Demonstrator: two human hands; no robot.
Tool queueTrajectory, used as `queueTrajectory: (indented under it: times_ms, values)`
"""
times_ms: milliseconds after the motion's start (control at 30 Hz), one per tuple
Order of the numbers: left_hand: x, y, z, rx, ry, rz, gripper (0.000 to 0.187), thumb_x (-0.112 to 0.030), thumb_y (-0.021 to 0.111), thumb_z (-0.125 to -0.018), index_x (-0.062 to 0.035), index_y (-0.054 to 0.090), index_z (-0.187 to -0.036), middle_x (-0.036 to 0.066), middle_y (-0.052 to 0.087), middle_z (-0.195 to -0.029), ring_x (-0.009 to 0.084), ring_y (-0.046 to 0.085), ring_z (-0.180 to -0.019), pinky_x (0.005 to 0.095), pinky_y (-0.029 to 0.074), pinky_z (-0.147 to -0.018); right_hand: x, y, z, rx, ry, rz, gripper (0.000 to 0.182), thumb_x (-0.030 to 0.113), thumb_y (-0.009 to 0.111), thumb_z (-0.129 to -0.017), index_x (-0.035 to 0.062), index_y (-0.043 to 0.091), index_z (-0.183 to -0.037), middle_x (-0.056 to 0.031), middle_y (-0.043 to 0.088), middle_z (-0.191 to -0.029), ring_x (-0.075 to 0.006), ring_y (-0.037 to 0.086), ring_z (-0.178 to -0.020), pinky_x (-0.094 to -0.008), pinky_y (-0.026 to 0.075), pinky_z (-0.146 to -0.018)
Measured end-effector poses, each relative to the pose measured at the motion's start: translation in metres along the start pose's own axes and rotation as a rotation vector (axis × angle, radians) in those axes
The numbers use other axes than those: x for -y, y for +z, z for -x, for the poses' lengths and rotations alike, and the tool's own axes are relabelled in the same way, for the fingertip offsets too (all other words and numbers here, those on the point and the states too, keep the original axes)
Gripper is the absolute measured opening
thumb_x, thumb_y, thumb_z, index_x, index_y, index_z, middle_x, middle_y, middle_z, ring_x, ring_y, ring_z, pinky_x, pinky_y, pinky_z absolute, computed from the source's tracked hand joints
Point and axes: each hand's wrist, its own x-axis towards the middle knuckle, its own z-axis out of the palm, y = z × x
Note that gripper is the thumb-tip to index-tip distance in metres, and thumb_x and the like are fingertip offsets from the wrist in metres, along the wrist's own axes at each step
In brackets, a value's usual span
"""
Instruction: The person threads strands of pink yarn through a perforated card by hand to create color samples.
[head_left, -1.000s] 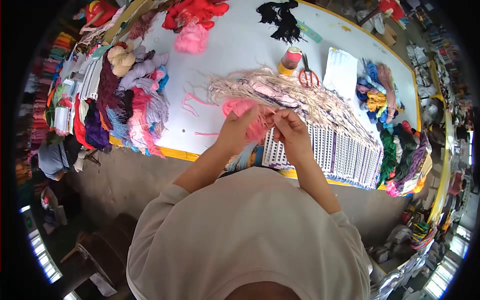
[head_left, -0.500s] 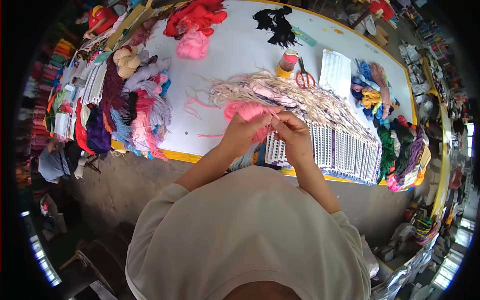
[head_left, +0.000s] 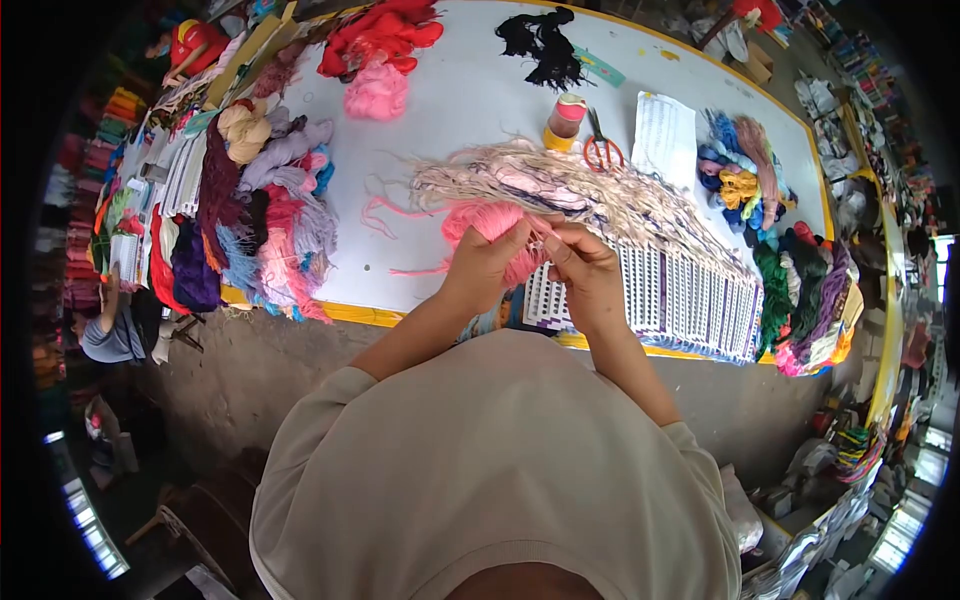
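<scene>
Two hands work close together above the near side of the bench (head_left: 410, 130). The left hand (head_left: 480, 262) pinches the pink yarn (head_left: 478, 220) between thumb and fingers, at the near right part of the bundle. The right hand (head_left: 588, 262), just beside it, pinches strands of the same yarn with thumb and forefinger; its remaining fingers are curled. The bundle sits mostly beyond the left hand, with loose ends trailing left over the bench.

Right of the hands, a row of white perforated cards (head_left: 660, 295) lies along the near edge. Multicolored skeins (head_left: 815, 290) are heaped at the right end of this row. At the left end of the bench lies a yarn pile (head_left: 275, 205) in cream, lilac, maroon, pink and blue.

Beyond the hands and cards, cream fringed thread (head_left: 560, 185) extends diagonally toward the near right. Farther right is a group of blue and yellow skeins (head_left: 740, 185). Red-handled scissors (head_left: 603, 153) lie just beyond the thread, between a thread cone (head_left: 566, 118) and a printed sheet (head_left: 664, 140).

On the far side, from left to right: red yarn (head_left: 385, 40) touching a light pink skein (head_left: 376, 92), black yarn (head_left: 548, 48), and a green strip (head_left: 600, 67).
</scene>
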Motion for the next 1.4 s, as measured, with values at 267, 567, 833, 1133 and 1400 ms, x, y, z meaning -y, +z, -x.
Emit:
queueTrajectory:
  times_ms: [267, 567, 833, 1133, 1400]
  values:
    - [0.013, 0.003, -0.012, -0.03, 0.039, 0.014, 0.032, -0.026, 0.05, -0.096, -0.0002, 0.057, -0.114, 0.012, 0.061, -0.113, 0.0195, 0.061, -0.096, 0.0327, 0.052, -0.077, 0.004, -0.009, -0.006, -0.022, 0.038, 0.031, 0.009, 0.011, 0.061, -0.09, 0.0074, 0.065, -0.097, 0.0039, 0.063, -0.097, -0.0029, 0.054, -0.076, -0.0183, 0.044, -0.062]
    - [0.018, 0.002, -0.027, -0.108, -0.051, -0.005, 0.018, -0.011, 0.053, -0.094, 0.0035, 0.058, -0.102, 0.014, 0.059, -0.114, 0.0217, 0.058, -0.104, 0.0344, 0.049, -0.089, 0.006, -0.019, -0.021, 0.0, 0.092, 0.073, 0.012, 0.017, 0.055, -0.094, 0.007, 0.06, -0.1, 0.0042, 0.057, -0.083, -0.0029, 0.046, -0.067, -0.0194, 0.043, -0.061]
    - [0.017, 0.0, -0.035, -0.152, -0.095, 0.16, 0.017, -0.011, 0.054, -0.094, 0.0036, 0.057, -0.102, 0.015, 0.059, -0.114, 0.022, 0.058, -0.103, 0.0353, 0.051, -0.086, 0.002, -0.031, -0.038, -0.023, 0.146, -0.096, 0.013, 0.019, 0.053, -0.095, 0.0075, 0.056, -0.1, 0.0032, 0.055, -0.077, -0.0031, 0.043, -0.061, -0.0208, 0.043, -0.059]
    - [0.027, -0.008, -0.051, -0.13, -0.096, 0.232, 0.018, -0.013, 0.051, -0.095, 0.0032, 0.057, -0.102, 0.016, 0.057, -0.118, 0.0214, 0.058, -0.104, 0.0345, 0.051, -0.085, 0.005, -0.033, -0.055, 0.035, 0.158, 0.253, 0.014, 0.019, 0.052, -0.096, 0.0071, 0.057, -0.101, 0.0013, 0.058, -0.08, -0.0033, 0.049, -0.063, -0.0223, 0.049, -0.064]
    - [0.008, -0.048, -0.071, -0.37, -0.374, -0.023, 0.016, -0.018, 0.053, -0.093, -0.0036, 0.06, -0.096, 0.005, 0.061, -0.081, 0.0097, 0.053, -0.06, 0.0224, 0.041, -0.048, 0.005, -0.077, -0.063, 0.235, 0.426, 0.454, 0.012, 0.019, 0.054, -0.093, 0.009, 0.061, -0.093, 0.0039, 0.057, -0.085, -0.0045, 0.049, -0.069, -0.0223, 0.045, -0.062]
